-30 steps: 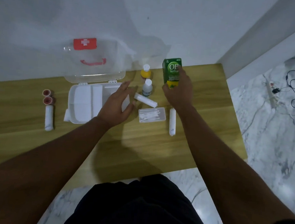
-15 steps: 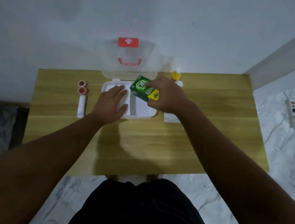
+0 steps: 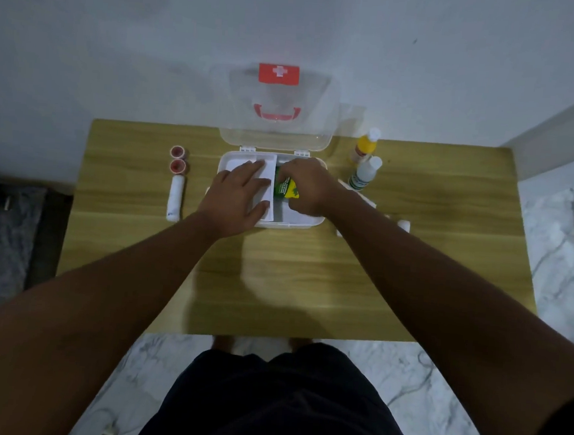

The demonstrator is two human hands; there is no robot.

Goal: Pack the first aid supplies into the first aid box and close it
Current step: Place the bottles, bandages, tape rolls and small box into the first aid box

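Both hands sit mid-frame over the first aid box: right hand grasps the green carton tilted into its right compartment, left hand flat, fingers spread, on the left tray.

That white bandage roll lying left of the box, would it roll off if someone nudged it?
The bandage roll is a cylinder lying on its side, so a sideways nudge would probably roll it. It looks like soft, light cloth, so it likely squashes a little when pinched.

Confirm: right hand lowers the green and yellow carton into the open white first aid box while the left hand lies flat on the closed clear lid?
Not quite. In the head view the left hand lies flat on the box's left compartment; the clear lid stands open against the wall. Right hand and green and yellow carton are as stated.
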